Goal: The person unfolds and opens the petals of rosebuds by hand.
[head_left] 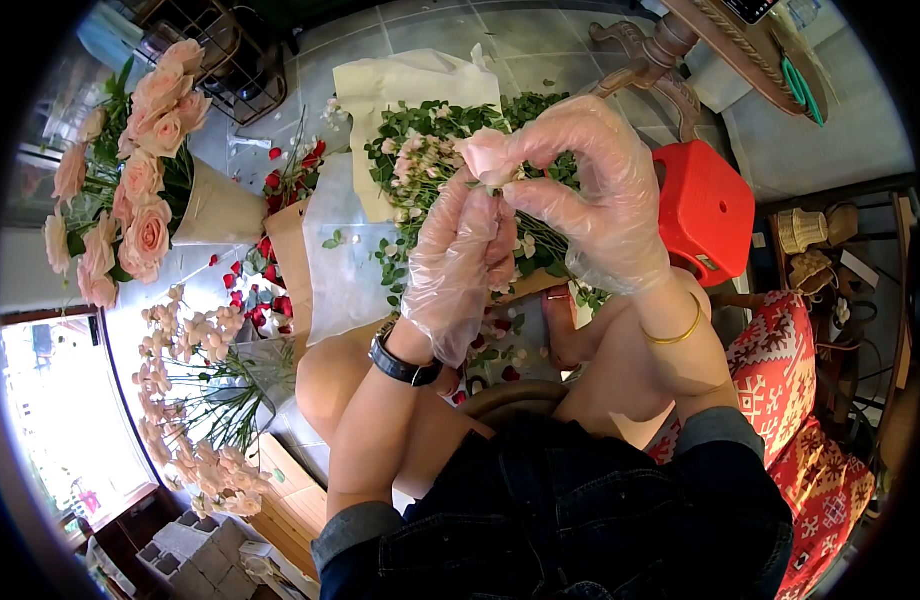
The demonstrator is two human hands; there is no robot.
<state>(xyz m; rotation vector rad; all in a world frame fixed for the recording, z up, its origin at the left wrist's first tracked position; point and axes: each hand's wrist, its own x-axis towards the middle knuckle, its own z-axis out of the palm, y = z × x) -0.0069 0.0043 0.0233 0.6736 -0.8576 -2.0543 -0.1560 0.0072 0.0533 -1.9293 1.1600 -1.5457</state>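
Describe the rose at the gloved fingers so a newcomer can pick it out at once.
Find the leafy bunch of small flowers beyond the knees. In front of it, the left hand is just below the rose and the right hand is at its petals, both in clear gloves. It is a single pale pink bloom, looking larger than the small ones behind it.

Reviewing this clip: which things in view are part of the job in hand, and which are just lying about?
Likely part of the job:
- pink rose, gripped by the gloved left hand, gloved right hand at its petals
- leafy bunch of small pink flowers, perhaps

Apparently just about:
- red stool
- patterned cushion
- scattered red petals
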